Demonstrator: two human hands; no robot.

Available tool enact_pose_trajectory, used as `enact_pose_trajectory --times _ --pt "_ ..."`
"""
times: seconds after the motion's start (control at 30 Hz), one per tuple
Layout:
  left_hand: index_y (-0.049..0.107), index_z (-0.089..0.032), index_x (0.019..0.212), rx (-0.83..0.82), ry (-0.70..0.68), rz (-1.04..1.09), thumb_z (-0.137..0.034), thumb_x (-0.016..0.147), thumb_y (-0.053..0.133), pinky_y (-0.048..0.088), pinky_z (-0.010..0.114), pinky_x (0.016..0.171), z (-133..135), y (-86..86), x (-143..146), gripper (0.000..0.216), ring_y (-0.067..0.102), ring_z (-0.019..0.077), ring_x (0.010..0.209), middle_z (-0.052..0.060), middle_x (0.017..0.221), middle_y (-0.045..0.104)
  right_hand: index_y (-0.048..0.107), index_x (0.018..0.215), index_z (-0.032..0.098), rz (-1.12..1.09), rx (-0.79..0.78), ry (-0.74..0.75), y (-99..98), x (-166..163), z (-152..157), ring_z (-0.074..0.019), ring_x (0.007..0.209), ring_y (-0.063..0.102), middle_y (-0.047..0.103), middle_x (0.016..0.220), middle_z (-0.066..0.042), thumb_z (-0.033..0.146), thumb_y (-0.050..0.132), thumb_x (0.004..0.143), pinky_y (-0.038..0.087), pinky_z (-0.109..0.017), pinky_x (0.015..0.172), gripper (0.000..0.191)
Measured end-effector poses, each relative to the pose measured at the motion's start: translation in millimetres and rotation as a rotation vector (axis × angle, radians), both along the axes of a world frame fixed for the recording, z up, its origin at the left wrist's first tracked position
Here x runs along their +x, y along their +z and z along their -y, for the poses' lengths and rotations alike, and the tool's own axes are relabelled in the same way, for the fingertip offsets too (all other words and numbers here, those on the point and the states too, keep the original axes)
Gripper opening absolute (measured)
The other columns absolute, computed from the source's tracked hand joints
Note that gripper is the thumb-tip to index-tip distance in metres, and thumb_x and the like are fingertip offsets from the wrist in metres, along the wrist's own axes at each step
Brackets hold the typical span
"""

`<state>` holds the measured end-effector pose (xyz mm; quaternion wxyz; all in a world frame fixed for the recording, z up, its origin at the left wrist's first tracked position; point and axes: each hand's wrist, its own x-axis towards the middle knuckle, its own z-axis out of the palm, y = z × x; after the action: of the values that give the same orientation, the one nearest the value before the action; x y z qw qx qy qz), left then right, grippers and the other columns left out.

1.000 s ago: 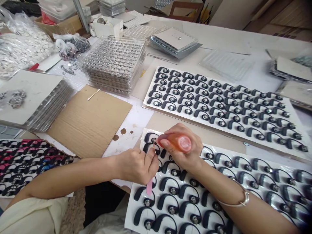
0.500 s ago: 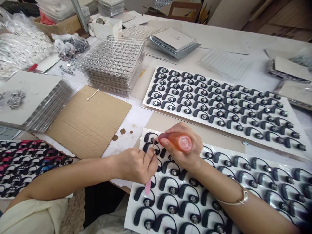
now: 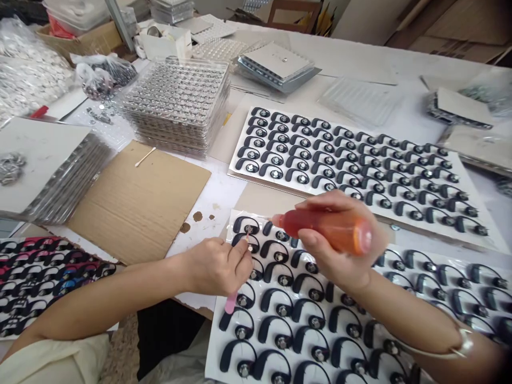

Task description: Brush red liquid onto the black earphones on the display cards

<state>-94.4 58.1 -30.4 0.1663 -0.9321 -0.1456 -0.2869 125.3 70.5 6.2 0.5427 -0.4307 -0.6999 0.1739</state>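
Wrapping R hand [image 3: 344, 266] around red-orange bottle [image 3: 326, 229], holding it on its side over white sheet [image 3: 213, 346] of black hooks [image 3: 226, 358], pointing nozzle [image 3: 277, 220] L. Curling L hand [image 3: 222, 266] nearly into a fist, pinching pink-ended tool [image 3: 231, 303] btwn fingertips, holding tip right at metal stud [image 3: 249, 229] of sheet's top-left hook, apart from nozzle (stud contact too small to tell). Facing 2nd hook sheet [image 3: 496, 239] just beyond. Having cardboard [image 3: 140, 202] w/ cotton swab [image 3: 144, 157] to L, clear tray stack [image 3: 218, 106] behind it.

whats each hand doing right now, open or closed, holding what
Left hand: closed, holding a thin tool with a pink end.
Right hand: closed around an orange-red bottle.
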Motion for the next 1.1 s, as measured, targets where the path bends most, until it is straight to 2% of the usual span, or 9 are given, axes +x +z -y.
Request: enact_pose_trajectory --times 0.07,0.13,0.2,0.37,0.57,0.93,1.1 --pt "0.063 -0.003 0.085 -0.001 -0.005 0.003 -0.012 0.084 0.053 0.044 0.025 0.036 -1 2.5 -1 0.013 0.061 0.0166 0.047 0.024 0.087 0.072 0.061 0.112 0.029 0.054 -0.035 0.008 7.0 6 7 -0.0205 0.076 0.065 0.067 0.089 -0.005 0.035 0.075 0.071 0.058 -0.038 0.066 0.043" --pt "0.062 -0.003 0.085 -0.018 -0.006 0.005 -0.013 0.086 0.052 0.045 0.024 0.036 -3 5.4 -1 0.014 0.062 0.0162 0.048 0.023 0.087 0.072 0.060 0.117 0.028 0.124 -0.013 0.057 6.7 11 14 -0.0211 0.080 0.065 0.067 0.093 -0.006 0.031 0.076 0.070 0.059 -0.038 0.067 0.049" --pt "0.062 -0.003 0.085 -0.048 -0.012 0.015 -0.013 0.088 0.051 0.045 0.024 0.036 -4 7.8 -1 0.015 0.063 0.0162 0.048 0.021 0.085 0.072 0.060 0.117 0.027 0.192 0.062 0.082 -0.4 12 21 -0.0203 0.078 0.064 0.066 0.092 -0.006 0.027 0.076 0.069 0.059 -0.035 0.062 0.050" --pt "0.063 -0.004 0.085 -0.080 -0.022 0.022 -0.008 0.085 0.048 0.044 0.026 0.035 -8 9.3 -3 0.016 0.063 0.0165 0.048 0.018 0.086 0.073 0.062 0.111 0.020 0.289 0.184 0.015 -22.5 7 29 -0.0186 0.074 0.063 0.065 0.087 -0.009 0.025 0.076 0.069 0.057 -0.031 0.058 0.045" --pt "0.063 -0.008 0.080 -0.126 -0.027 0.033 -0.006 0.084 0.047 0.047 0.024 0.037 -12 9.0 -7 0.017 0.064 0.0148 0.051 0.015 0.088 0.073 0.061 0.111 0.017 0.281 0.166 0.018 -33.3 2 28 -0.0177 0.076 0.063 0.065 0.089 -0.009 0.024 0.076 0.071 0.058 -0.030 0.061 0.043" --pt "0.064 -0.008 0.078 -0.151 -0.045 0.056 -0.004 0.082 0.046 0.046 0.026 0.036 -14 11.9 -7 0.019 0.063 0.0156 0.049 0.014 0.084 0.073 0.061 0.107 0.015 0.281 0.112 0.045 -32.7 0 27 -0.0153 0.077 0.063 0.064 0.090 -0.008 0.023 0.077 0.070 0.057 -0.027 0.065 0.042" --pt "0.064 -0.007 0.081 -0.148 -0.055 0.042 -0.006 0.084 0.046 0.046 0.024 0.037 -14 10.5 -7 0.018 0.064 0.0157 0.052 0.015 0.084 0.073 0.061 0.107 0.018 0.294 0.097 0.038 -32.1 0 28 -0.0153 0.075 0.063 0.065 0.090 -0.008 0.025 0.075 0.072 0.057 -0.028 0.063 0.039"
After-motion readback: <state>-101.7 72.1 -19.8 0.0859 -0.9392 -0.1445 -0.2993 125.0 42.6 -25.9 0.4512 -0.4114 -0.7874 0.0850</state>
